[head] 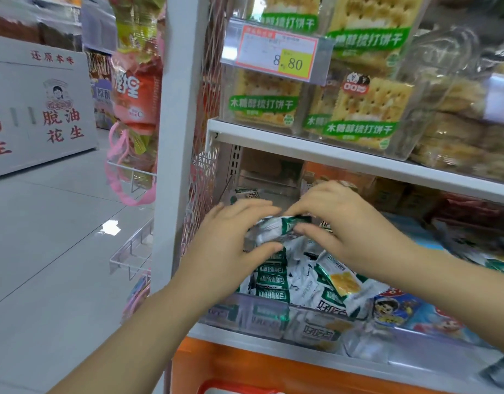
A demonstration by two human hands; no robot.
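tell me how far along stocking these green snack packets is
Done: a pile of green-and-white packets already lies in the clear bin. In hand: left hand and right hand both grip one packet above the pile. Left: setting it down; the pile looks untidy, and the bin's back seems to have room.

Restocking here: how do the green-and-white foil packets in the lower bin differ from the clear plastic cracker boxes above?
The green-and-white foil packets lie loose in a jumbled heap; the clear plastic cracker boxes stand stacked. Packets are opaque and crumpled, boxes rigid and see-through. Both carry green labelling.
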